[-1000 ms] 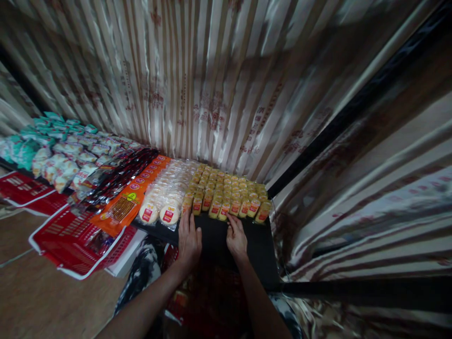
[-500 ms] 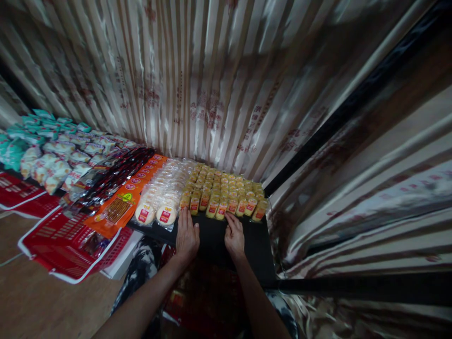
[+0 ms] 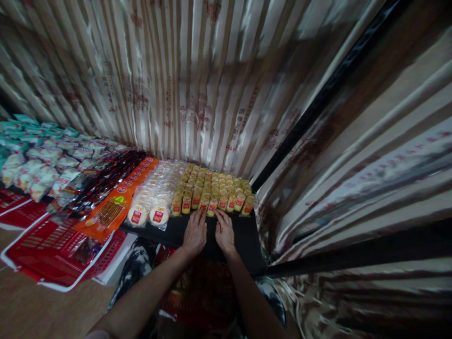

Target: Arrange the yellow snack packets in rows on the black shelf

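Note:
Small yellow wrapped snack cakes (image 3: 222,186) with red labels stand in several rows at the right end of a black shelf (image 3: 243,235). My left hand (image 3: 195,234) touches the front row near its middle with outstretched fingertips. Just to its right, my right hand (image 3: 224,230) lays its extended fingers against the front of the same row. Neither hand grasps a pack; both are open. Left of the cakes lie rows of round white crackers (image 3: 158,214) in clear wrappers.
An orange snack bag (image 3: 109,207), dark shiny packs (image 3: 109,176) and white-and-teal packs (image 3: 42,165) line the shelf leftward. Below hangs a red basket (image 3: 52,249) with a white rim. Striped curtain (image 3: 197,70) backs the shelf, and a black post (image 3: 293,141) rises at its right end.
My left hand has shifted right along the front row toward my right hand, so the two are now closer together. The view has turned slightly right.

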Action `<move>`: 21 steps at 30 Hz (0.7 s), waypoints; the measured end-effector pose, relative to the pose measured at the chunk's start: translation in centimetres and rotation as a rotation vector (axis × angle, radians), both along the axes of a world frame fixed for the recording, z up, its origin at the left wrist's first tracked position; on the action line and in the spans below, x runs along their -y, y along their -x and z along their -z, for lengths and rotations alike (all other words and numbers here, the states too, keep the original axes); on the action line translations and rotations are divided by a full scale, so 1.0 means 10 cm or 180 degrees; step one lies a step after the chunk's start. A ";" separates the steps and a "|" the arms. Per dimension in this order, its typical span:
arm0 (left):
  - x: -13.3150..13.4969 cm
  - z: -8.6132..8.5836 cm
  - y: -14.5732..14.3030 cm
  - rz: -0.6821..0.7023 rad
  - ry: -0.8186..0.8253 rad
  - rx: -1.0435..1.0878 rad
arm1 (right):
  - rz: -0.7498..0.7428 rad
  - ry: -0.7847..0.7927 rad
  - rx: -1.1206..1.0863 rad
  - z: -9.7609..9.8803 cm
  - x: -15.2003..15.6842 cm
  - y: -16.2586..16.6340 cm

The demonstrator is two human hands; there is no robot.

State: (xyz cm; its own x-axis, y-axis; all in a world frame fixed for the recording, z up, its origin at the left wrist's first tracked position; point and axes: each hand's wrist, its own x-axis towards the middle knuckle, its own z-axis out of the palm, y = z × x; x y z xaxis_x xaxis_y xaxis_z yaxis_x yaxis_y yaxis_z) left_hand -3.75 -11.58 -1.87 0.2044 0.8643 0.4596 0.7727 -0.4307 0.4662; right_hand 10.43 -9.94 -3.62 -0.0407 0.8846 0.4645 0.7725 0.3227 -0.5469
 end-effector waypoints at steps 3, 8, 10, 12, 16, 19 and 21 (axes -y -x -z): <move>-0.10 0.02 -0.10 0.0002 0.0134 -0.0203 | 0.0005 0.0048 0.0103 0.00 0.00 0.00; -0.18 0.15 -0.13 -0.0061 0.0056 -0.0207 | -0.0011 0.0081 0.0208 0.03 -0.02 -0.01; -0.19 0.18 -0.12 -0.0053 -0.0023 -0.0136 | -0.0025 0.0116 0.0232 0.04 -0.02 -0.01; -0.19 0.19 -0.11 -0.0025 -0.0067 -0.0086 | -0.0023 0.0134 0.0236 0.04 -0.02 0.00; -0.19 0.18 -0.11 -0.0012 -0.0051 -0.0059 | 0.0019 0.0114 0.0211 0.06 -0.03 0.00; -0.19 0.18 -0.11 0.0052 -0.0044 -0.0054 | 0.0010 0.0151 0.0263 0.06 -0.04 0.01; -0.19 0.18 -0.11 0.0067 -0.0053 -0.0051 | 0.0023 0.0135 0.0256 0.07 -0.03 0.01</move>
State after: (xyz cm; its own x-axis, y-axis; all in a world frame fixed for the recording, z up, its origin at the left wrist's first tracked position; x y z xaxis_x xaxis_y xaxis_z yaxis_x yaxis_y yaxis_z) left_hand -2.66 -9.71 -3.67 0.2300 0.8519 0.4706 0.7707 -0.4547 0.4464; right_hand 10.36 -9.62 -4.28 -0.0698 0.9039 0.4220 0.8167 0.2947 -0.4961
